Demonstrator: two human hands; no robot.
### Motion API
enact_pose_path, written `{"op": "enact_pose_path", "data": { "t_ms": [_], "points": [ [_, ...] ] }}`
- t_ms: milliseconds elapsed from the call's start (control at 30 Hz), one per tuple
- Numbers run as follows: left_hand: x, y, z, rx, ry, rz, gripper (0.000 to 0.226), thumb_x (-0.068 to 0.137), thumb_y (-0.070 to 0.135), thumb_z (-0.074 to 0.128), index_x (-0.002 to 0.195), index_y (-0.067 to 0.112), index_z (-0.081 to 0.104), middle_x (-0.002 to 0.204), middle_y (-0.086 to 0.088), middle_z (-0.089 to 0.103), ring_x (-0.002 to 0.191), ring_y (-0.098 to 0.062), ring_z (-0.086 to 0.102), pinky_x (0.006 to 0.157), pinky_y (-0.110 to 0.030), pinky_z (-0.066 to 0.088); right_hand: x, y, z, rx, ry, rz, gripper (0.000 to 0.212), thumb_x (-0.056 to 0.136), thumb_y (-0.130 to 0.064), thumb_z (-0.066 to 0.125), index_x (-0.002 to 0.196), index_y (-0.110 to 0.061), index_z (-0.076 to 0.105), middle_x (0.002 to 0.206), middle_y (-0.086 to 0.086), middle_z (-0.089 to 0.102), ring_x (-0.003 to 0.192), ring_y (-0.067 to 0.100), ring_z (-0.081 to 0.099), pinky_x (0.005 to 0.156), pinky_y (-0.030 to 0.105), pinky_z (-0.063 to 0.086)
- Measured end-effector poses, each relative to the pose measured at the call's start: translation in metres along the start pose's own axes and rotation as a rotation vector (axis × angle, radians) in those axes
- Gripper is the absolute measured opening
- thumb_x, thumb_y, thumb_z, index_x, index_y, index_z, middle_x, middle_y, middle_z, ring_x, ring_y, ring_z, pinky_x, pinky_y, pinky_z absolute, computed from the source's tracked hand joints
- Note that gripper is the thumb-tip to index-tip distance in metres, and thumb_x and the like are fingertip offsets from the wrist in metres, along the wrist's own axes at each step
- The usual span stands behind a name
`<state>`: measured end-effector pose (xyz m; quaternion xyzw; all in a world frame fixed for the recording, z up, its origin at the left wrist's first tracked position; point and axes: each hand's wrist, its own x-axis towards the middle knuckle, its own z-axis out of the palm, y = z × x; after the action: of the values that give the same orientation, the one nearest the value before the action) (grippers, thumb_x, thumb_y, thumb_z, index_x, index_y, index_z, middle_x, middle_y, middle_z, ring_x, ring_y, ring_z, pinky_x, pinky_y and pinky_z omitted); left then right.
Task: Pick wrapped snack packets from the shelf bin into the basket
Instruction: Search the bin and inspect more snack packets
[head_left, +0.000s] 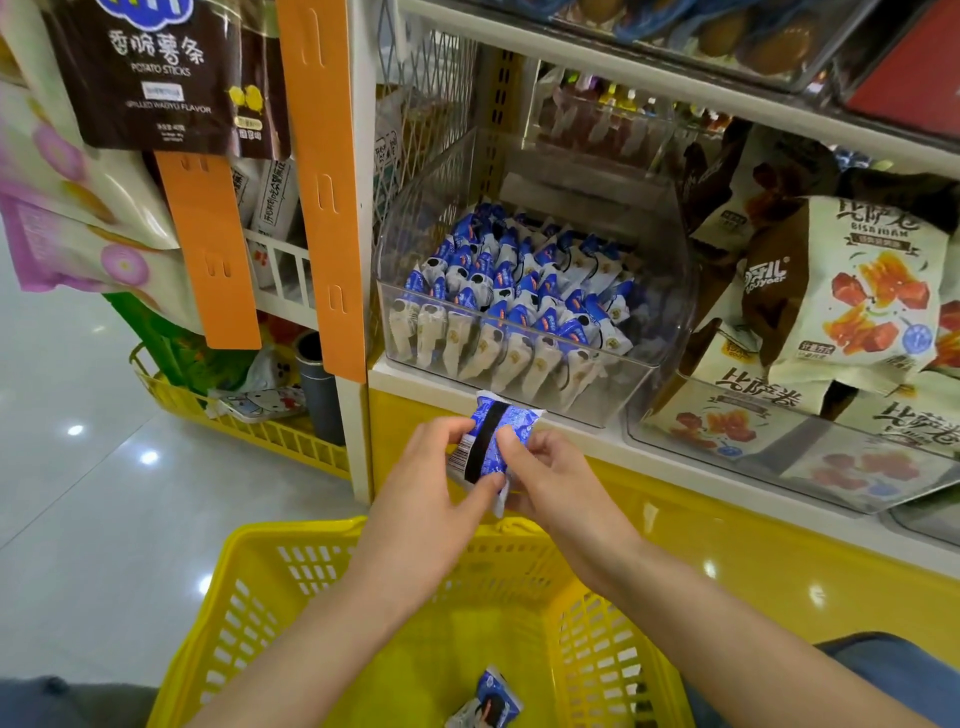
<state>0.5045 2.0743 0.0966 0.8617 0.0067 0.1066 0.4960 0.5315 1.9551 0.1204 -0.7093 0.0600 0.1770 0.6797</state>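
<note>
Shop shelves (400, 373) carry the full clear bin (655, 332), while below it left hand (431, 470) and right hand (553, 480) both pinch one blue packet (492, 441) in a tight grip over the basket (249, 564), likely ready to drop it.

potato sticks bag (150, 73), orange strip (323, 208)

The packet (491, 441) is thin, shiny plastic film, crinkled; the packets (519, 301) in the bin (670, 322) look the same. The bin, at the front edge of the shelf (415, 387), is clear glossy hard plastic. The basket (249, 597) is smooth yellow plastic lattice. The mesh (415, 93) beside the bin is white-coated wire. The floor (78, 467) is polished tile, mirroring lights, and the yellow panel (727, 535) below the shelf is glossy too
</note>
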Motion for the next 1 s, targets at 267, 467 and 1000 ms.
{"op": "enact_pose_path", "data": {
  "t_ms": [267, 467, 1000],
  "points": [
    [0.002, -0.001, -0.006, 0.029, -0.001, 0.051, 0.035, 0.083, 0.022, 0.064, 0.117, 0.027, 0.055, 0.107, 0.017, 0.058, 0.099, -0.004, 0.056, 0.082, -0.026, 0.05, -0.004, -0.001, 0.002, -0.035, 0.031, -0.037, 0.035, 0.093, -0.028, 0.051, 0.113, 0.001, 0.049, 0.109, 0.021, 0.064, 0.099, 0.03, 0.065, 0.083, 0.04, 0.055],
    [-0.002, 0.0, -0.005, 0.008, 0.009, 0.077, 0.031, 0.089, 0.011, 0.054, 0.117, 0.027, 0.057, 0.101, 0.016, 0.063, 0.091, 0.0, 0.061, 0.071, -0.021, 0.053, -0.006, 0.0, 0.003, -0.157, 0.057, -0.145, 0.034, 0.088, -0.032, 0.056, 0.109, -0.006, 0.051, 0.107, 0.011, 0.064, 0.098, 0.019, 0.063, 0.09, 0.04, 0.051],
    [0.004, 0.006, -0.021, 0.188, 0.049, 0.046, 0.013, 0.094, 0.018, 0.044, 0.098, 0.02, 0.056, 0.065, 0.012, 0.053, 0.057, -0.006, 0.053, 0.05, -0.022, 0.04, -0.01, 0.006, 0.006, -0.345, -0.077, -0.364, 0.03, 0.088, -0.024, 0.06, 0.114, -0.025, 0.045, 0.102, -0.018, 0.06, 0.096, -0.005, 0.059, 0.081, 0.017, 0.051]
  ]
}}
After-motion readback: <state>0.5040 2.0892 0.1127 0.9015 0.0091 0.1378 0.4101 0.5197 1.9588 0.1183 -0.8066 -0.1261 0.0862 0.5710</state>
